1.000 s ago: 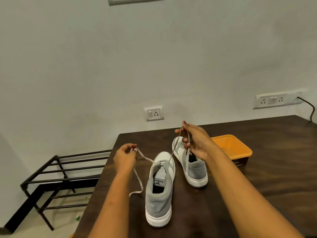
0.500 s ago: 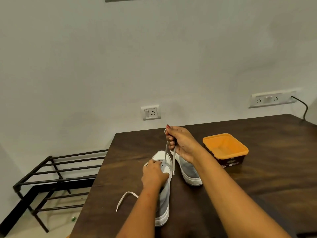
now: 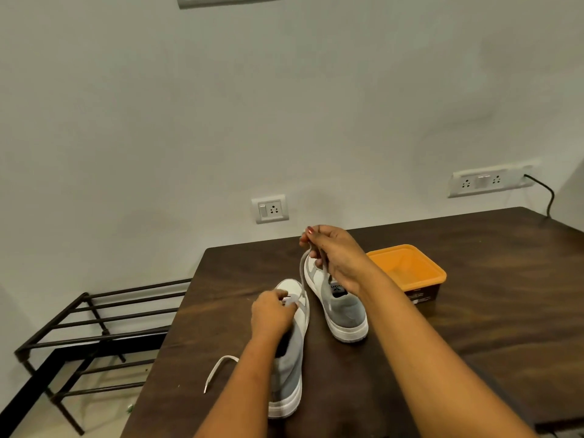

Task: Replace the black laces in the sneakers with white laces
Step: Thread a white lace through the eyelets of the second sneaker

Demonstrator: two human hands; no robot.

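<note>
Two grey-and-white sneakers stand on the dark wooden table [image 3: 474,279], toes pointing away from me. On the near left sneaker [image 3: 292,358] rests my left hand [image 3: 271,312], fingers pinched at the eyelets around the white lace. My right hand [image 3: 335,254] is raised above the far right sneaker [image 3: 344,308] and pinches the other stretch of the white lace [image 3: 304,273], which runs taut down to the left sneaker's eyelets. The lace's free end [image 3: 218,369] lies curled on the table left of my forearm. No black lace shows.
An orange-lidded tub [image 3: 407,271] sits right of the sneakers. A black metal rack [image 3: 94,327] stands on the floor left of the table. Wall sockets [image 3: 270,208] and a cable [image 3: 548,194] are at the back.
My left hand has let its lace end drop and come in from the left onto the left sneaker's eyelets. The right hand stays raised with the lace and has shifted slightly left.
</note>
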